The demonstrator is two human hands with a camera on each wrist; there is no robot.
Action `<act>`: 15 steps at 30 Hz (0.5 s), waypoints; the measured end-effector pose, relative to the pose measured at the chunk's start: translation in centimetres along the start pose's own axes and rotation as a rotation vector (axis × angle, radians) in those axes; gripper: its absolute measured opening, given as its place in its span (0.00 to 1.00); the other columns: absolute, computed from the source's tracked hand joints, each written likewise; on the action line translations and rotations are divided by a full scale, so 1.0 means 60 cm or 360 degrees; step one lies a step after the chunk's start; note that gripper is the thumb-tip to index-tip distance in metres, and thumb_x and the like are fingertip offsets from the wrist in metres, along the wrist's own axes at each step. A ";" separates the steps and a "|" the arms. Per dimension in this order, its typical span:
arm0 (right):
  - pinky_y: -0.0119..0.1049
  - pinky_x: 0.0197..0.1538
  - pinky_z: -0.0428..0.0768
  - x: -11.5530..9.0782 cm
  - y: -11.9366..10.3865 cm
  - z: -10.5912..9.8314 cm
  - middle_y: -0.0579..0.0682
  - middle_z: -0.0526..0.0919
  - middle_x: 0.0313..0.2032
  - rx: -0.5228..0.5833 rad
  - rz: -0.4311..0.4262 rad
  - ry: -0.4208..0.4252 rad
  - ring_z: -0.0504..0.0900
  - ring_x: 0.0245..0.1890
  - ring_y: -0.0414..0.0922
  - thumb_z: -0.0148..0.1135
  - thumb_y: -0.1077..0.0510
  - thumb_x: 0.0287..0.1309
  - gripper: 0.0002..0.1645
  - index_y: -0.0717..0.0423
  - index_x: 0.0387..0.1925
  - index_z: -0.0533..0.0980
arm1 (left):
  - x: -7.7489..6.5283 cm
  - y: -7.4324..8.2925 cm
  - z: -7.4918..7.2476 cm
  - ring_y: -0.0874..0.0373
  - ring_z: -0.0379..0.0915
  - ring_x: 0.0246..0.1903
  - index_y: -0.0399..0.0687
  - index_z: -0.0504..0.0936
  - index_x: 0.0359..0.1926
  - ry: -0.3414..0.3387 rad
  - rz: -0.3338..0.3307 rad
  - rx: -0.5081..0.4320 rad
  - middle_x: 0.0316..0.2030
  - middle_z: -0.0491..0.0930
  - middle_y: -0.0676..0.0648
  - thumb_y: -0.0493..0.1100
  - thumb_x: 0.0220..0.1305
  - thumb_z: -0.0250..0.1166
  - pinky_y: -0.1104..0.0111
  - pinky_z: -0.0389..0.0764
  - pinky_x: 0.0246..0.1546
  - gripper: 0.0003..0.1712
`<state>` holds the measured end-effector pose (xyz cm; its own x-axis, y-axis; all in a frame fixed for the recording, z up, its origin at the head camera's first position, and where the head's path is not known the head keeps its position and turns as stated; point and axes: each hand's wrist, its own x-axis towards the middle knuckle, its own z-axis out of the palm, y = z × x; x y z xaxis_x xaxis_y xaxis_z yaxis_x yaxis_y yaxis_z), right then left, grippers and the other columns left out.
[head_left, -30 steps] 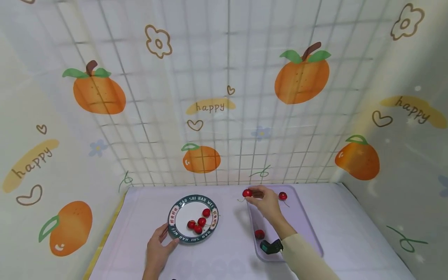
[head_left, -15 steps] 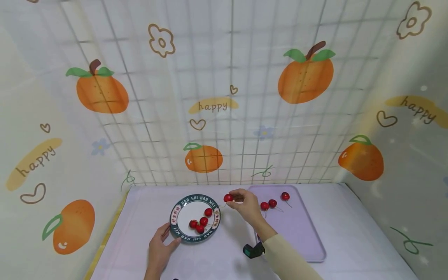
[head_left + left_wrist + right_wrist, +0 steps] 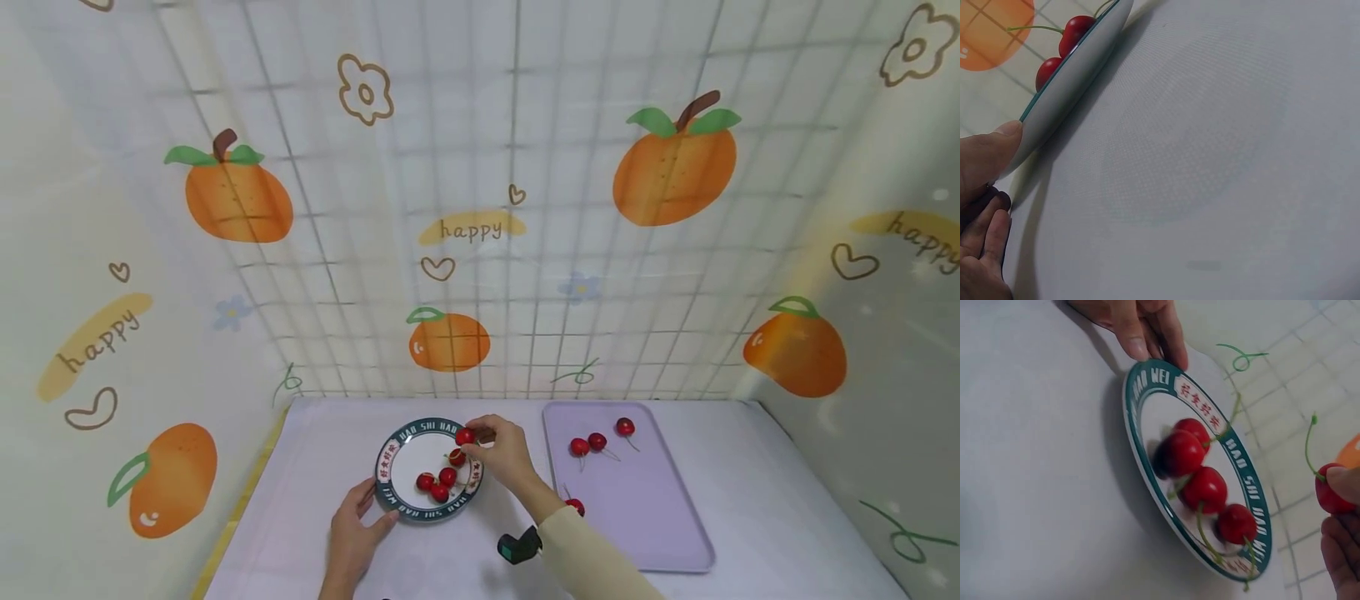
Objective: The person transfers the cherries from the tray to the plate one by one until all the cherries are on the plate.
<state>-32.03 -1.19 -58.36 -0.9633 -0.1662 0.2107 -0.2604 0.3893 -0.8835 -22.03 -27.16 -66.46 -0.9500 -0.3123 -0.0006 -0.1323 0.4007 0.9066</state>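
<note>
- One plate [image 3: 408,457], lower centre, carries four cherries [image 3: 439,493].
- Left hand [image 3: 352,533]: fingers slightly parted, gripping the plate's left rim.
- Right hand [image 3: 506,454]: fingers pinching one held cherry [image 3: 464,436] above the plate's upper-right rim.
- One tray [image 3: 637,512], lower right: four visible cherries.

Right sleeve [image 3: 588,554] pale cream, plain; wrist device [image 3: 522,545] black, angular, with teal patch [image 3: 507,552].

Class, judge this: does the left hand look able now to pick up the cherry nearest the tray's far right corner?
Probably not: the left hand holds the plate, and both plate and right hand lie between it and that cherry.
</note>
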 end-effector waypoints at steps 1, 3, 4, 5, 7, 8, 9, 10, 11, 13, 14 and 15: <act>0.52 0.52 0.91 0.001 0.001 0.006 0.53 0.89 0.42 -0.0005 -0.0008 -0.0007 0.86 0.43 0.54 0.79 0.67 0.54 0.19 0.62 0.49 0.85 | 0.000 -0.001 0.001 0.40 0.71 0.70 0.43 0.71 0.73 0.0001 0.0000 -0.0001 0.71 0.73 0.38 0.39 0.53 0.82 0.52 0.78 0.71 0.47; 0.48 0.50 0.92 0.003 0.002 0.016 0.53 0.89 0.41 -0.0017 0.0000 -0.0027 0.86 0.42 0.54 0.80 0.67 0.54 0.19 0.61 0.49 0.85 | 0.001 -0.003 0.003 0.41 0.71 0.70 0.44 0.72 0.73 0.0007 0.0000 -0.0007 0.71 0.74 0.39 0.38 0.52 0.82 0.52 0.78 0.71 0.47; 0.46 0.50 0.92 0.005 0.002 0.021 0.53 0.89 0.41 -0.0027 0.0007 -0.0037 0.86 0.42 0.53 0.80 0.67 0.54 0.19 0.61 0.49 0.85 | 0.002 -0.003 0.003 0.41 0.71 0.70 0.44 0.72 0.73 0.0011 0.0006 -0.0009 0.71 0.74 0.40 0.38 0.52 0.82 0.52 0.78 0.71 0.47; 0.45 0.50 0.92 0.006 0.001 0.026 0.52 0.89 0.41 -0.0033 0.0019 -0.0045 0.86 0.42 0.53 0.80 0.66 0.54 0.19 0.60 0.49 0.85 | 0.003 -0.005 0.004 0.41 0.71 0.70 0.44 0.72 0.72 0.0017 0.0013 -0.0009 0.71 0.74 0.40 0.38 0.52 0.82 0.53 0.78 0.71 0.47; 0.40 0.49 0.91 0.008 0.000 0.034 0.50 0.88 0.41 -0.0061 0.0042 -0.0063 0.85 0.42 0.50 0.79 0.66 0.55 0.19 0.58 0.49 0.85 | 0.005 -0.009 0.005 0.42 0.71 0.70 0.45 0.73 0.72 0.0027 0.0021 -0.0006 0.71 0.75 0.41 0.37 0.51 0.82 0.54 0.78 0.71 0.47; 0.39 0.50 0.91 0.010 -0.001 0.038 0.50 0.88 0.41 -0.0070 0.0051 -0.0074 0.85 0.42 0.50 0.79 0.66 0.55 0.19 0.58 0.49 0.85 | 0.006 -0.010 0.005 0.43 0.71 0.70 0.45 0.73 0.72 0.0031 0.0021 -0.0011 0.71 0.75 0.41 0.36 0.51 0.82 0.55 0.78 0.71 0.47; 0.39 0.50 0.91 0.011 -0.002 0.041 0.50 0.88 0.42 -0.0071 0.0061 -0.0083 0.85 0.43 0.50 0.79 0.66 0.56 0.19 0.58 0.49 0.85 | 0.006 -0.011 0.005 0.43 0.71 0.70 0.45 0.73 0.72 0.0033 0.0024 -0.0013 0.71 0.75 0.41 0.36 0.51 0.82 0.55 0.78 0.71 0.47; 0.39 0.50 0.91 0.012 -0.003 0.045 0.50 0.88 0.42 -0.0082 0.0059 -0.0090 0.85 0.43 0.49 0.79 0.65 0.56 0.19 0.58 0.49 0.85 | 0.007 -0.011 0.004 0.42 0.71 0.70 0.45 0.73 0.72 0.0032 0.0027 -0.0015 0.71 0.75 0.40 0.36 0.51 0.82 0.55 0.78 0.71 0.47; 0.39 0.50 0.91 0.013 -0.003 0.049 0.49 0.88 0.42 -0.0095 0.0065 -0.0095 0.84 0.43 0.49 0.79 0.65 0.56 0.19 0.57 0.49 0.85 | 0.007 -0.012 0.004 0.43 0.71 0.70 0.45 0.73 0.72 0.0033 0.0024 -0.0012 0.71 0.75 0.40 0.36 0.51 0.82 0.55 0.78 0.71 0.47; 0.39 0.50 0.92 0.015 -0.003 0.057 0.50 0.88 0.43 -0.0112 0.0066 -0.0110 0.84 0.43 0.48 0.80 0.64 0.56 0.19 0.57 0.49 0.85 | 0.008 -0.012 0.003 0.43 0.71 0.70 0.45 0.73 0.72 0.0033 0.0011 -0.0011 0.71 0.75 0.41 0.36 0.51 0.82 0.56 0.78 0.71 0.47; 0.39 0.50 0.92 0.015 -0.002 0.061 0.50 0.88 0.43 -0.0123 0.0068 -0.0119 0.84 0.42 0.48 0.80 0.64 0.56 0.19 0.57 0.49 0.85 | 0.008 -0.012 0.002 0.42 0.72 0.70 0.45 0.73 0.72 0.0033 0.0010 -0.0010 0.71 0.75 0.40 0.36 0.51 0.82 0.55 0.78 0.71 0.47; 0.39 0.49 0.92 0.016 -0.001 0.065 0.50 0.88 0.43 -0.0133 0.0074 -0.0127 0.84 0.42 0.47 0.80 0.64 0.56 0.19 0.56 0.49 0.85 | 0.009 -0.012 0.002 0.43 0.71 0.70 0.45 0.73 0.72 0.0033 0.0004 -0.0006 0.71 0.75 0.41 0.36 0.51 0.82 0.55 0.78 0.71 0.47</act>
<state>-32.66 -4.93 -59.76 -0.9670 -0.2167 0.1336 -0.2236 0.4716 -0.8530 -22.46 -27.50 -67.16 -0.9442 -0.3293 0.0102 -0.1291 0.3984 0.9081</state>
